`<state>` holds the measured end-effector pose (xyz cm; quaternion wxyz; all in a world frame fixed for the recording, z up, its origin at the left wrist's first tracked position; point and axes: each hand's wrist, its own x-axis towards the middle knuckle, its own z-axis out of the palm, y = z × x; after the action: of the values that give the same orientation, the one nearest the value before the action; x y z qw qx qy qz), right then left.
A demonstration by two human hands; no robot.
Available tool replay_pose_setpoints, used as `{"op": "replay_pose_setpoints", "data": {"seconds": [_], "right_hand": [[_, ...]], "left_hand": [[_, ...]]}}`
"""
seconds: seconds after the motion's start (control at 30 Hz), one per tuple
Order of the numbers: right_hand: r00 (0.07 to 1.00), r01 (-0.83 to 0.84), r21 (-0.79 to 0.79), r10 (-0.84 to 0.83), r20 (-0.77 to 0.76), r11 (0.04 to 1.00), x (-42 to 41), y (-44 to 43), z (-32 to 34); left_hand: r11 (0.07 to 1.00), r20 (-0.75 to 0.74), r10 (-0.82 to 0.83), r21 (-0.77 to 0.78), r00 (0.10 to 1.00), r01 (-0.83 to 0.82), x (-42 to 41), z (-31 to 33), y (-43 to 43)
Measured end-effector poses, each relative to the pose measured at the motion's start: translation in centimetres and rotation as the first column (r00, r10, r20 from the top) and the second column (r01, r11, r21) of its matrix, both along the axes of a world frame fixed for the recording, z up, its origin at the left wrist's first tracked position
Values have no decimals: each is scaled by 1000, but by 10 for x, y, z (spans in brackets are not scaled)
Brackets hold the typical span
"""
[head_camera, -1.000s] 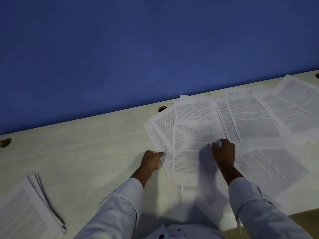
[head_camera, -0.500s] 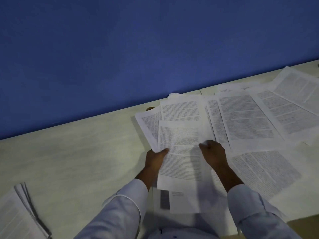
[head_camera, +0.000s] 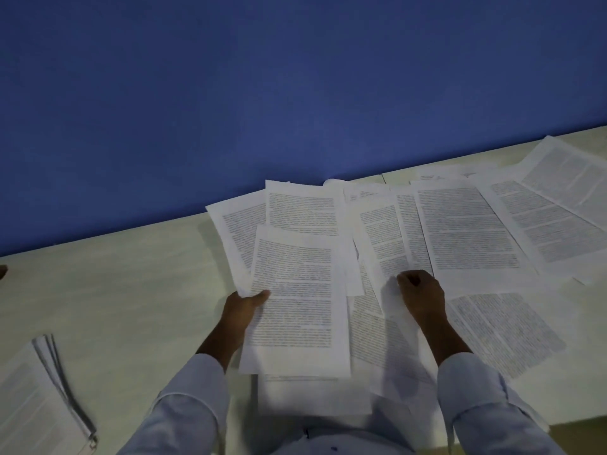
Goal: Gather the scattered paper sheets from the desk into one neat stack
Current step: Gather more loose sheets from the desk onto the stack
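My left hand [head_camera: 244, 307] grips a small fan of printed sheets [head_camera: 295, 290] by their left edge, lifted a little off the pale desk [head_camera: 115, 290]. Right of it, my right hand [head_camera: 418, 290] has its fingers curled on the lower edge of another printed sheet [head_camera: 381, 238] lying on the desk. More scattered sheets [head_camera: 469, 231] overlap toward the far right, and one sheet [head_camera: 499, 330] lies nearer me on the right. Further sheets lie under the held fan near the desk's front edge.
A separate stack of paper [head_camera: 36, 395] held by a binder clip lies at the lower left corner. A blue wall [head_camera: 295, 93] runs along the desk's far edge. A seam between two desk tops shows at the back [head_camera: 383, 178].
My left hand has taken hold of several sheets and lifted them leftward off the desk. My right hand has moved right onto another sheet. The view has shifted slightly.
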<state>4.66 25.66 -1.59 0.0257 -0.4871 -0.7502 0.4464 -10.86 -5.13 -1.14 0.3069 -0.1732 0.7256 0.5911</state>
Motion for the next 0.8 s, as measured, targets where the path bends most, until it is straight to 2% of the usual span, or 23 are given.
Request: {"op": "replay_pose_setpoints", "data": {"seconds": [0.07,0.13,0.2,0.23,0.3,0.4,0.47,0.6,0.7,0.8], "right_hand": [[999,-40,2,40,10,999,-4,-5,7],[988,-150,6,150,-17,989,-10,-13,15],[966,-234,-119,217,-143,965,-20,-28,29],[958,-241,-283,179,-226,928,-26,-37,37],[937,-273,-576,79,-339,770,-37,-51,49],[863,-445,-698,61,-501,562,-47,-66,58],[846,-495,-719,81,-527,489,-49,-77,64],[829,-545,-654,224,-512,525,-39,-89,66],[850,-500,-663,172,-497,557,-26,-94,62],[825,-557,-592,302,-478,583,-15,-111,57]], "left_hand": [[999,-14,23,46,1000,-22,0,11,-19],[997,-35,15,81,999,-12,2,23,-36],[991,-53,-24,129,998,30,4,38,-48],[985,-56,-53,161,997,61,6,45,-52],[967,-50,-129,215,990,137,11,59,-57],[926,0,-267,276,964,256,16,73,-59],[900,20,-328,312,944,306,22,82,-58],[893,-4,-300,351,954,282,30,89,-57],[885,4,-297,378,955,273,34,84,-63],[882,-25,-328,349,944,316,43,78,-61]]}}
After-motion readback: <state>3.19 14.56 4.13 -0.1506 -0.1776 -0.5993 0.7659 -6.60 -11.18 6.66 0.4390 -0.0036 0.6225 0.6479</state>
